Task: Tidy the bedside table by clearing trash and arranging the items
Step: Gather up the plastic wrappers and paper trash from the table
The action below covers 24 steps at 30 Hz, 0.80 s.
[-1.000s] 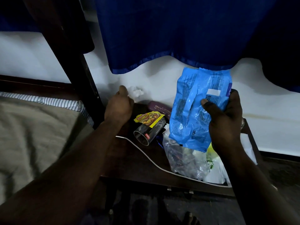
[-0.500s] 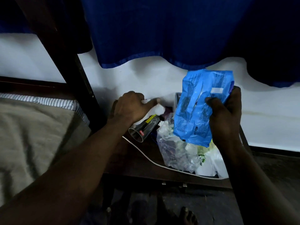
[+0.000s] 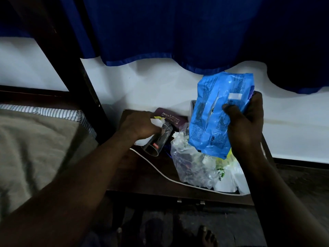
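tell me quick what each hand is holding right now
Left hand: grips a crumpled white tissue.
Right hand: holds the blue packet.

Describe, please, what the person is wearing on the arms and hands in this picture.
The left forearm and the right forearm are bare as far as the frame shows; no sleeve comes into view. The left hand and the right hand wear no gloves. No watch, ring or bracelet can be made out, though the light is dim.

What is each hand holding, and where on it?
Right hand grips the blue packet by its right edge, thumb across the front. Left hand clutches a crumpled white tissue.
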### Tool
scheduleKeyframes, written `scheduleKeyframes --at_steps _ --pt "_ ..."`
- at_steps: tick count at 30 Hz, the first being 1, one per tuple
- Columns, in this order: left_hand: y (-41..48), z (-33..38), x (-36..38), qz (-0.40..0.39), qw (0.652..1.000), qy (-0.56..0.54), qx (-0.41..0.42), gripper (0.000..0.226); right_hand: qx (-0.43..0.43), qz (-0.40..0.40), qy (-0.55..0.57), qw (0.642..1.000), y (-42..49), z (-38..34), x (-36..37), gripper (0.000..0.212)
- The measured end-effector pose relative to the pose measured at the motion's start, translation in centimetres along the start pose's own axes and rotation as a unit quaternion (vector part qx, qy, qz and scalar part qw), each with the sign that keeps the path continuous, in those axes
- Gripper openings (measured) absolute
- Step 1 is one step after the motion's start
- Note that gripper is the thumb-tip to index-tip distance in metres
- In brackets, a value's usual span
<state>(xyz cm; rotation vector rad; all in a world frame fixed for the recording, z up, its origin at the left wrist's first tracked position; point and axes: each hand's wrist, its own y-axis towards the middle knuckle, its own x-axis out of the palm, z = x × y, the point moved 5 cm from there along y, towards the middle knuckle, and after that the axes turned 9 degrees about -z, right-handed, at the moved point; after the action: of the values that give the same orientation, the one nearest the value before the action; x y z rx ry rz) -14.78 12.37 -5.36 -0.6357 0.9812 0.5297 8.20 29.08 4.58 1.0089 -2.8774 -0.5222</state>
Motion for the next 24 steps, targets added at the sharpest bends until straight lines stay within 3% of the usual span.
scheduleKeyframes --at_steps 3,5,13,16,22,24 --pt "0.3 0.2 0.3 -0.011 1.000 0.019 -0.006 0.040 0.002 -0.002 0.001 1.000 0.0 0.1 0.1 0.028" --pt "0.5 0.1 0.4 -0.023 0.999 0.017 -0.018 0.032 0.003 -0.004 0.001 1.000 0.0 0.2 0.1 0.027" --pt "0.5 -1.3 0.0 -0.007 0.999 -0.039 -0.028 0.046 0.009 -0.004 -0.004 1.000 0.1 0.3 0.1 0.025" --pt "0.7 -1.5 -0.6 0.004 0.999 0.010 -0.031 0.031 0.013 -0.006 -0.005 1.000 0.1 0.4 0.1 0.025" --pt "0.0 -2.8 -0.1 -0.122 0.987 0.104 -0.017 0.040 0.015 -0.009 -0.016 1.000 0.2 0.7 0.1 0.026" --pt "-0.1 -3.0 0.8 -0.131 0.981 0.140 -0.016 0.042 0.017 -0.009 -0.019 1.000 0.2 0.8 0.1 0.027"
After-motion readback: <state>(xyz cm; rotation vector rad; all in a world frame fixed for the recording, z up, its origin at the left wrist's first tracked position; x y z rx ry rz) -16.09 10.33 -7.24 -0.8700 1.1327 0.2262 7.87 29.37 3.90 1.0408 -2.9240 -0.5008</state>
